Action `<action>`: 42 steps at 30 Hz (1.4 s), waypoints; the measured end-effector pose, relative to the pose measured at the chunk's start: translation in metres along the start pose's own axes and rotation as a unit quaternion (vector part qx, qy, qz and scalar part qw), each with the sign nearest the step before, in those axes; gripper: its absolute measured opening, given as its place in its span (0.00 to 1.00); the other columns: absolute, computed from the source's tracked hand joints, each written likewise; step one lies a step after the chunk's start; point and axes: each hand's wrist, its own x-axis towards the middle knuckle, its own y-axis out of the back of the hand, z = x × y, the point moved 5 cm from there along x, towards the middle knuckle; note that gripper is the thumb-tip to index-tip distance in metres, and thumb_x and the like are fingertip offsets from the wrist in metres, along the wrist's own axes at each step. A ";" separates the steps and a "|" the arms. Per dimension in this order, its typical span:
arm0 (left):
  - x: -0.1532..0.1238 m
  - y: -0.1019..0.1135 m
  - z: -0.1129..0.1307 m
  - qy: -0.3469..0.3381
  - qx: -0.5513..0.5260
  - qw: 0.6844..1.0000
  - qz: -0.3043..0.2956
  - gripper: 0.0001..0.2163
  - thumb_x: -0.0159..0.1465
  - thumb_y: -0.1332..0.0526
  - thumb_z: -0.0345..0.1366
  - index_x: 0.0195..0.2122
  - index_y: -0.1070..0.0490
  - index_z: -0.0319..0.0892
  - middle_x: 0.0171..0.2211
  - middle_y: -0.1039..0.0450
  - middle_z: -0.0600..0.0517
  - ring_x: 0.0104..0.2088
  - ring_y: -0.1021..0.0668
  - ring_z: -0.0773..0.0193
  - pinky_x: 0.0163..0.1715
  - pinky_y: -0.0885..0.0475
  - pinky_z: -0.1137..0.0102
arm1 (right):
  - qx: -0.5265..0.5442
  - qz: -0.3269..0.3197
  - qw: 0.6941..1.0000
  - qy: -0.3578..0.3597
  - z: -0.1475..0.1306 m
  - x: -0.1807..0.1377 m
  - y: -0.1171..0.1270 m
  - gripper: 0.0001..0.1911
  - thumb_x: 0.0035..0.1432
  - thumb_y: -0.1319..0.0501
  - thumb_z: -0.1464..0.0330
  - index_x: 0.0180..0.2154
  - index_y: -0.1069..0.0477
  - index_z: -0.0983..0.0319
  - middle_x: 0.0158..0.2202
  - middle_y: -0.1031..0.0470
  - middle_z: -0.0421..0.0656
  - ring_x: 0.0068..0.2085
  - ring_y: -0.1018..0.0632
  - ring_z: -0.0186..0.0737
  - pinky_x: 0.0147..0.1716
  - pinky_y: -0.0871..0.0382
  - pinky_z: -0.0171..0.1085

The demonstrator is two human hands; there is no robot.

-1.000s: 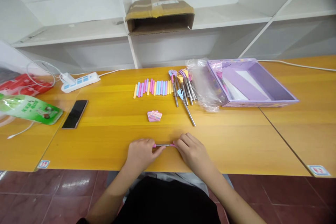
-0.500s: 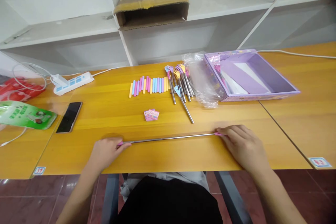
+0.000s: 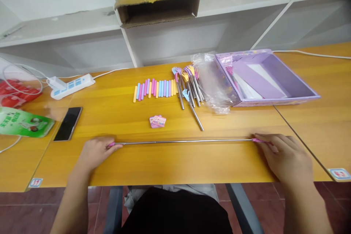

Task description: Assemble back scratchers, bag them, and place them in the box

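Head view: we see our left hand (image 3: 94, 151) and right hand (image 3: 289, 157), each grip closed around one end of the pink-ended metal rod (image 3: 186, 141). It spans the near counter (image 3: 192, 164), before the small cards (image 3: 157, 121); whether it touches down, we cannot tell.

light: bright, even | tabletop (image 3: 192, 164): pale sheen | hands (image 3: 292, 159): motion-blurred | edges: wide-angle stretch | upper right corner: dark

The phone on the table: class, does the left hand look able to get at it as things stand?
Probably yes: nothing seems to lie between the left hand and the phone, which is close by, though the hand would likely have to release the metal rod first.
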 end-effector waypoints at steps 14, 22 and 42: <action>-0.003 0.006 0.005 -0.003 -0.013 1.000 -0.008 0.31 0.71 0.51 0.68 0.26 0.35 0.45 0.24 0.27 0.52 0.28 0.26 0.58 0.30 0.48 0.66 | 0.041 0.008 0.999 -0.018 -0.002 0.004 0.008 0.08 0.70 0.37 0.60 0.38 0.22 0.54 0.35 0.16 0.43 0.32 0.23 0.46 0.33 0.29 0.43; -0.022 0.019 0.067 -0.014 -0.011 0.998 -0.054 0.32 0.73 0.53 0.67 0.27 0.29 0.46 0.25 0.23 0.50 0.28 0.22 0.56 0.29 0.46 0.66 | 0.174 -0.028 0.983 0.043 -0.059 0.033 0.036 0.02 0.68 0.32 0.65 0.41 0.23 0.52 0.37 0.16 0.41 0.36 0.20 0.44 0.34 0.28 0.42; -0.010 0.015 0.193 -0.120 -0.010 0.991 -0.057 0.31 0.75 0.50 0.63 0.41 0.19 0.41 0.34 0.16 0.39 0.34 0.14 0.47 0.32 0.27 0.62 | 0.189 -0.197 0.929 0.248 -0.244 0.086 0.003 0.12 0.69 0.34 0.74 0.32 0.30 0.59 0.31 0.25 0.40 0.31 0.29 0.39 0.32 0.43 0.41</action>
